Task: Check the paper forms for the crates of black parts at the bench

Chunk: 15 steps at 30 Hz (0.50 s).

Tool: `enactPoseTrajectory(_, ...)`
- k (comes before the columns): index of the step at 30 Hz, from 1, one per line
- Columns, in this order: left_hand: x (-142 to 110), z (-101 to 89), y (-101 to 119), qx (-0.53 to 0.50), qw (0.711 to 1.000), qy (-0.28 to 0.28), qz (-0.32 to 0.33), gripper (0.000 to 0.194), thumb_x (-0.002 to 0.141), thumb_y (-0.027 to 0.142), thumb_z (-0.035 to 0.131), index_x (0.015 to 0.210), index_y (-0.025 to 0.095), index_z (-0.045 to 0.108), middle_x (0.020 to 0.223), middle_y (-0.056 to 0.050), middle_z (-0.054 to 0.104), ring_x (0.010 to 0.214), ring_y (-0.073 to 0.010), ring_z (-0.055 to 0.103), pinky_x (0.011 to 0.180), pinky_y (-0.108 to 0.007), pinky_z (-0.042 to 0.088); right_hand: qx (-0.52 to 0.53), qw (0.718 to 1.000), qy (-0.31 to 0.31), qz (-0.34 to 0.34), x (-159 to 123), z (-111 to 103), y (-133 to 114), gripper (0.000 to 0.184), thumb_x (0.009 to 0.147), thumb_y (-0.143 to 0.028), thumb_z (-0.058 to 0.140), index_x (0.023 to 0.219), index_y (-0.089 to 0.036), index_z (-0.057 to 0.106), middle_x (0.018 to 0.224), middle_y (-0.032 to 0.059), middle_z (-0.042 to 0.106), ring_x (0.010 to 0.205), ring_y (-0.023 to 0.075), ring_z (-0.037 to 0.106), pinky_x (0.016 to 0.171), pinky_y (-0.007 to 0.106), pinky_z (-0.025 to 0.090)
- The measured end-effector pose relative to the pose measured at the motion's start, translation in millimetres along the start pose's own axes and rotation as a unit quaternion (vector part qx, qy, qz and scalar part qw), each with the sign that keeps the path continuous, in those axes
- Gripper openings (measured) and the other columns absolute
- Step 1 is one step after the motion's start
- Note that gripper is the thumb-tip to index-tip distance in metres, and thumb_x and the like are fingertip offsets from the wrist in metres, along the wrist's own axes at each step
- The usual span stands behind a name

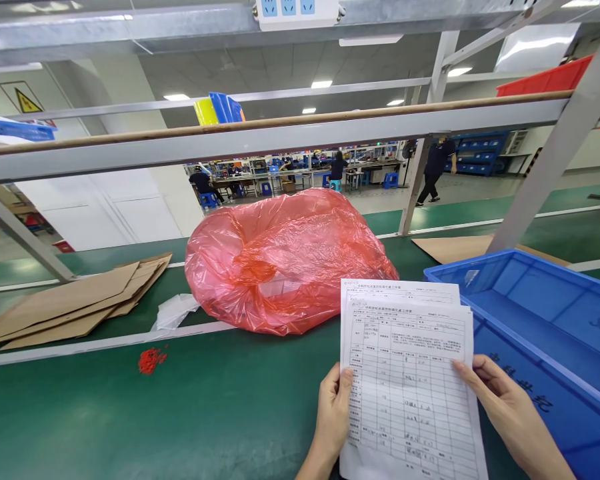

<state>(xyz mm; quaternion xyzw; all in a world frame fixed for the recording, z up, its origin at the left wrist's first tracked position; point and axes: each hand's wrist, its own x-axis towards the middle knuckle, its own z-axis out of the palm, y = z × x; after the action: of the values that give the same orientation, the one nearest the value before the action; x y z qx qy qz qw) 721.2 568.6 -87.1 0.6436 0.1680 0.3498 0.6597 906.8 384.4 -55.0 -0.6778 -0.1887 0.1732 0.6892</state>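
Observation:
Two or more printed form sheets (410, 387), ruled in tables with some handwriting, are held up over the right part of the green workbench. My left hand (331, 417) pinches their left edge, thumb on the front. My right hand (510, 400) grips the right edge in the same way, its thumb lying on the top sheet. The sheets overlap, the rear one showing above the front one. Behind them lies a puffed-up red plastic bag (285, 260). A blue crate (545, 347) stands beside my right hand.
Flat cardboard pieces (80, 300) lie at the left, near a crumpled white plastic piece (175, 312) and a small heap of red bits (151, 360). Another cardboard sheet (450, 249) lies behind the crate. A metal shelf beam (280, 133) crosses above the bench. A person (436, 167) is beyond it.

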Motion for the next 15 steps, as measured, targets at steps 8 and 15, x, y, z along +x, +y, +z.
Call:
enactPoseTrajectory(8, -1.0, 2.5, 1.2, 0.000, 1.000, -0.007, -0.006, 0.054, 0.097, 0.061, 0.052, 0.110, 0.014, 0.073, 0.102, -0.010, 0.074, 0.088, -0.0229, 0.063, 0.080, -0.031, 0.050, -0.021, 0.999, 0.025, 0.005, -1.2, -9.2, 5.1, 0.051, 0.062, -0.073, 0.080, 0.078, -0.025, 0.073, 0.090, 0.0051, 0.077, 0.080, 0.0274, 0.071, 0.066, 0.029, 0.064)
enactPoseTrajectory(15, -1.9, 2.8, -1.1, 0.002, 1.000, -0.003, 0.001, 0.056, 0.097, 0.063, 0.050, 0.107, 0.014, 0.074, 0.099, -0.009, 0.075, 0.085, -0.0218, 0.063, 0.078, -0.030, 0.050, -0.015, 0.995, 0.067, 0.075, 1.1, -20.9, 16.8, 0.060, 0.057, -0.073, 0.081, 0.093, -0.025, 0.076, 0.113, 0.0064, 0.077, 0.119, 0.0414, 0.063, 0.084, 0.040, 0.065)
